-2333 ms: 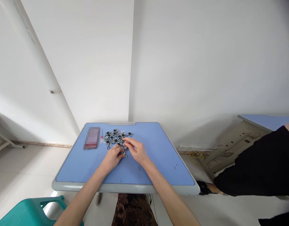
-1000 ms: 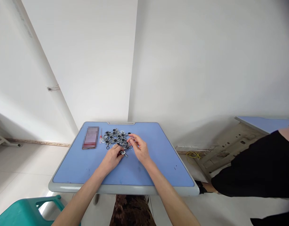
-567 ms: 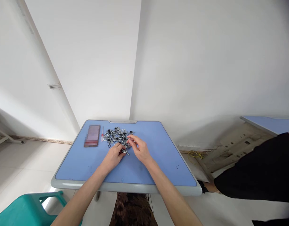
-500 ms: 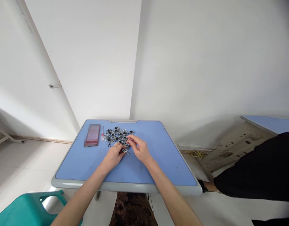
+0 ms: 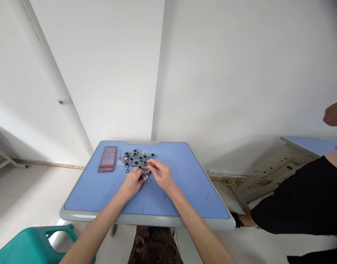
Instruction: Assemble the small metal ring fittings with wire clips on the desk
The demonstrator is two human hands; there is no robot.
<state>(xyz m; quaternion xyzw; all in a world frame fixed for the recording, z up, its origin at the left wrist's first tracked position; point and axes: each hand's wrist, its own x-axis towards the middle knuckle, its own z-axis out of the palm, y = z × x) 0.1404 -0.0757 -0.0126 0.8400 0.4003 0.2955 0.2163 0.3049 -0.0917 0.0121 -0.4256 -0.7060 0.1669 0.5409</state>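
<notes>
My left hand (image 5: 132, 182) rests low over the blue tabletop, fingers closed on a small metal part (image 5: 147, 179) with a ring and a short shank. That part pokes out beyond the fingertips to the right. Beside it, my right hand (image 5: 163, 176) is pinched together at the near right edge of a pile of small metal parts (image 5: 131, 160). Whatever lies between those fingertips is too small to make out. The pile's parts are silvery, several with black round pieces, and both hands cover some of them.
Left of the pile lie a thin screwdriver (image 5: 119, 158) with a reddish clear handle and a blurred-out phone-like rectangle (image 5: 108, 159). A green stool (image 5: 28, 244) stands at lower left. Another person in black clothing (image 5: 303, 200) is at the right, near a second blue table (image 5: 319, 142).
My hands stay nearly in place; the right fingertips shift slightly down and left, close to the held part. At the right, part of the other person's arm has come into view.
</notes>
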